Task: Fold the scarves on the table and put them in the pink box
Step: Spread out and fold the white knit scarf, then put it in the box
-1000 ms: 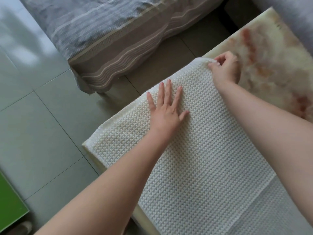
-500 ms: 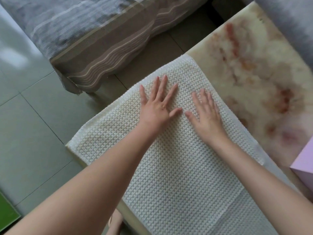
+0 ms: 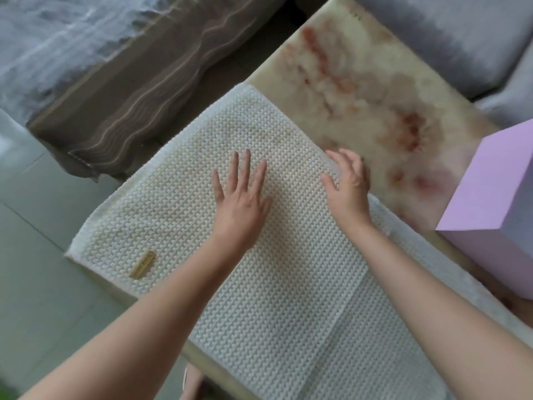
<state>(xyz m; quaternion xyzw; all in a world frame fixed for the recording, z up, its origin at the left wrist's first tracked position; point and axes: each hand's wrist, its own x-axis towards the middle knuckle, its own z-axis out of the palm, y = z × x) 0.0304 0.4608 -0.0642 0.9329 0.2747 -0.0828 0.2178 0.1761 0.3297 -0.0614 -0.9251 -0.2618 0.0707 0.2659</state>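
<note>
Center frame: cream knit scarf (image 3: 259,284) folded, flat on marbled table (image 3: 360,96), small tan label (image 3: 142,264) near lower-left corner. Left hand (image 3: 240,203) palm-down mid-scarf, fingers straight and spread. Right hand (image 3: 350,187) at scarf's right edge, fingers loose, slightly bent, gripping nothing visible. Pink box (image 3: 490,212) on table at right edge of frame. Striped bedding (image 3: 115,82) upper left.

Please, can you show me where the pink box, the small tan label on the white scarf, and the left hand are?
pink box (image 3: 487,186): head view, its larger visible face.
tan label (image 3: 142,264): head view, its middle.
left hand (image 3: 241,204): head view, back of the hand.
</note>
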